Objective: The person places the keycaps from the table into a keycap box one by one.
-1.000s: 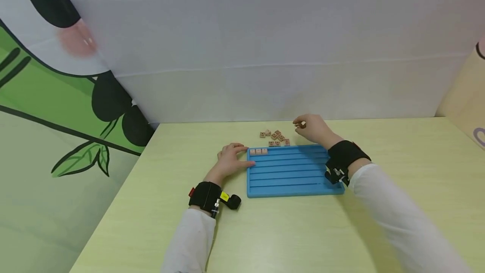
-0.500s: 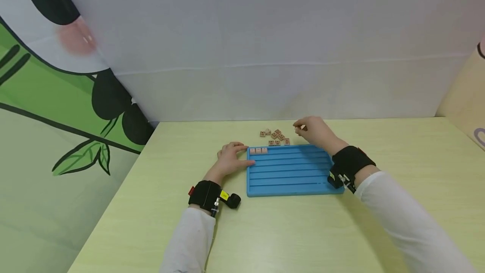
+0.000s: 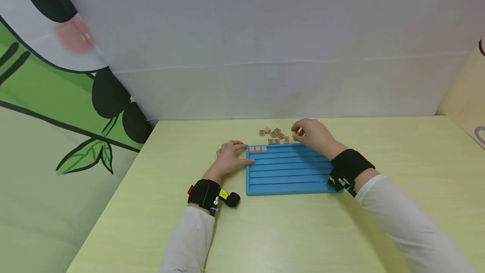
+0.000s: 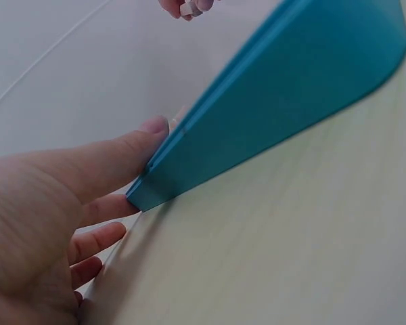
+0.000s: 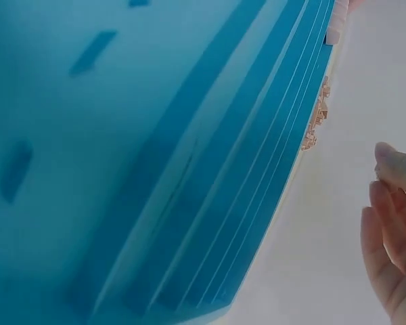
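Note:
A blue ridged tray lies on the table. My left hand rests at its far left corner, fingers extended; in the left wrist view the thumb lies over the rim and the index finger touches the corner. Beyond the tray's far edge, my right hand pinches a small pale wooden tile between thumb and fingertips. That tile also shows as a pale block in the left wrist view. Three pale tiles sit side by side in the tray's top row, at its left end.
Several loose brown tiles with printed faces lie behind the tray, left of my right hand. The pale wooden table ends against a white cloth backdrop. A printed cartoon panel stands at the left.
My right hand has moved slightly down towards the tray's far edge, and the pale tile in its fingertips shows more clearly. My left hand has stayed at the tray corner.

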Demonstrator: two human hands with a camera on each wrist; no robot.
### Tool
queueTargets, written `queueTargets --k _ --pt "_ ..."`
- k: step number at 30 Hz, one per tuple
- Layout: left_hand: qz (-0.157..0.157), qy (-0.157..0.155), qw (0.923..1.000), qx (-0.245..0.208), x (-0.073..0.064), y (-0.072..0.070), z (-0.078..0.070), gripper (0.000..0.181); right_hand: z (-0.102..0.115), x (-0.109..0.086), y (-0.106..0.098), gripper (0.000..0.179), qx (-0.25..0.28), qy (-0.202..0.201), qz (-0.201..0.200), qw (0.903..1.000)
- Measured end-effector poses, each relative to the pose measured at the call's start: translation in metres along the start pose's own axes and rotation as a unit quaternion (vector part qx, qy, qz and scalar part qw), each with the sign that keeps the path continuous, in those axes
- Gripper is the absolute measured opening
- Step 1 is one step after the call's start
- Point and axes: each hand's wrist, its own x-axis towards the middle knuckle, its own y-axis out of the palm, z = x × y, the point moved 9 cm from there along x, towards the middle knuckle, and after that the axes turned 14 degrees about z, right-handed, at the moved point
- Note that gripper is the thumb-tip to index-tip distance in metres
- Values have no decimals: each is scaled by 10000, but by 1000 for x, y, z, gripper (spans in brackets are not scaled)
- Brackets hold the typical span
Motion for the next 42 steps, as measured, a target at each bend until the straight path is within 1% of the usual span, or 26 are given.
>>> queueTargets --k 5,10,12,15,20,24,28,31,37,42 --pt "141 168 9998 18 -12 1 2 64 15 -11 4 22 17 182 6 9998" --pt "244 283 9993 96 -24 3 6 63 42 -17 5 21 41 247 -37 9997" --pt "278 335 9990 122 -30 4 7 63 55 -19 10 21 52 219 -28 9997" --pt "266 337 9990 138 -30 3 6 63 63 -11 18 21 129 128 114 9998" --pt "284 343 9990 82 -31 4 5 62 62 0 37 24 199 347 467 9981" --pt "301 367 9989 58 -31 5 5 63 60 5 48 23 -12 439 655 9969" --pt "286 369 9989 82 -31 5 6 63 61 10 58 16 -280 446 835 9951" --pt "275 355 9990 76 -31 4 5 63 61 14 64 10 -360 489 982 9933" --pt "303 358 9989 48 -30 4 6 63 60 17 71 9 -362 626 1077 9916" --pt "309 390 9987 74 -29 6 6 62 59 17 72 7 -492 672 1093 9905"
